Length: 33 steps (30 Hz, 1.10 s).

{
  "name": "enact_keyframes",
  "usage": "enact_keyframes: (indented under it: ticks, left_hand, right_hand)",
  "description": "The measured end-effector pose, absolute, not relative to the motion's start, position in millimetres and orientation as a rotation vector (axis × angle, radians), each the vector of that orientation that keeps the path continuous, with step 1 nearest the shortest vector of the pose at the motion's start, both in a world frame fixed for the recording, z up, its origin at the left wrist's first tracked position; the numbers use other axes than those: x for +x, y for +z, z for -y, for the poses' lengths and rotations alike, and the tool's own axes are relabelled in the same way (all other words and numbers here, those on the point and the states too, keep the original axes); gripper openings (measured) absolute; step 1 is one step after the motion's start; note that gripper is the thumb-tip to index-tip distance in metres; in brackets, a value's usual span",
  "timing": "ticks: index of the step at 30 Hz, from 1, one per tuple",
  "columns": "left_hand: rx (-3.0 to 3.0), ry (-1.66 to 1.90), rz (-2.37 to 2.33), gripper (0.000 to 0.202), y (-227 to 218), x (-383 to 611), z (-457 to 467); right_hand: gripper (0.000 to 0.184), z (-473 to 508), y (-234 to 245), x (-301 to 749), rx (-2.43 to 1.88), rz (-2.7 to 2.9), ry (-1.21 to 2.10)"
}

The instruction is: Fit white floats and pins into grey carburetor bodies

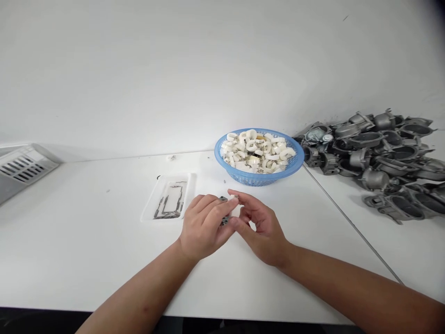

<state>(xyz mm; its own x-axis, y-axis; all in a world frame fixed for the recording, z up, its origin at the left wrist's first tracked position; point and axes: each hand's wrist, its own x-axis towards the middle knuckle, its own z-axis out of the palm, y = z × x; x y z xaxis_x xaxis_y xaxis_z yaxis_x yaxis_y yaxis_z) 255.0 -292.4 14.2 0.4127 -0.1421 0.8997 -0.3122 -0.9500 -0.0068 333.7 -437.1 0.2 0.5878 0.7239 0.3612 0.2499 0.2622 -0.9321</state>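
Observation:
My left hand [203, 226] and my right hand [259, 226] meet over the middle of the white table [86, 241]. Together they grip a small grey metal part [224, 209], mostly hidden by the fingers. The left fingers wrap round it from the left. My right thumb and forefinger pinch a small white piece [235, 198] at its top. Just left of my hands lies a clear plastic tray [169, 199] holding several thin metal pins.
Behind my hands stands a blue plastic basket [259, 176] full of white C-shaped pieces. A heap of grey cast metal housings [378, 157] fills the right table. A grey vented box [21, 167] sits at the far left against the white wall.

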Motion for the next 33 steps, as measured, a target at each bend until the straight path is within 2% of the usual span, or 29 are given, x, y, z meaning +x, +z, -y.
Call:
enact_keyframes:
  ticks: [2, 5, 7, 8, 12, 18, 22, 29, 33]
  left_hand:
    - [2.514, 1.553, 0.438, 0.035, 17.6, 252.7, 288.5]
    - [2.471, 1.532, 0.404, 0.07, 22.6, 250.2, 272.3]
    - [2.479, 1.298, 0.355, 0.094, 24.4, 249.4, 256.7]
    - [2.49, 1.095, 0.322, 0.099, 24.5, 249.3, 248.9]
    - [2.386, 0.359, 0.124, 0.087, 20.9, 250.3, 227.6]
    - [2.274, -0.057, 0.163, 0.098, 16.5, 250.3, 223.4]
    - [2.235, -0.115, 0.065, 0.087, 13.5, 251.7, 224.2]
    - [2.17, -0.04, 0.16, 0.078, 12.4, 256.6, 234.7]
    - [2.199, 0.007, 0.091, 0.09, 8.3, 255.1, 240.6]
  right_hand:
    - [0.045, 436.4, -2.9, 333.8, -1.277, 0.953, 0.331]
    - [0.053, 435.3, -3.1, 337.5, -1.247, 0.966, 0.223]
    - [0.056, 435.2, -0.5, 341.6, -1.243, 0.961, 0.155]
    - [0.057, 435.5, 1.0, 344.3, -1.249, 0.968, 0.13]
    - [0.055, 436.1, 3.2, 360.8, -1.318, 1.024, 0.205]
    - [0.056, 432.6, -4.2, 386.3, -1.403, 1.008, 0.388]
    - [0.054, 433.2, -5.3, 390.4, -1.471, 1.117, 0.408]
    - [0.056, 431.9, -3.3, 394.2, -1.55, 1.27, 0.576]
    - [0.051, 431.3, -5.3, 398.0, -1.489, 1.32, 0.629]
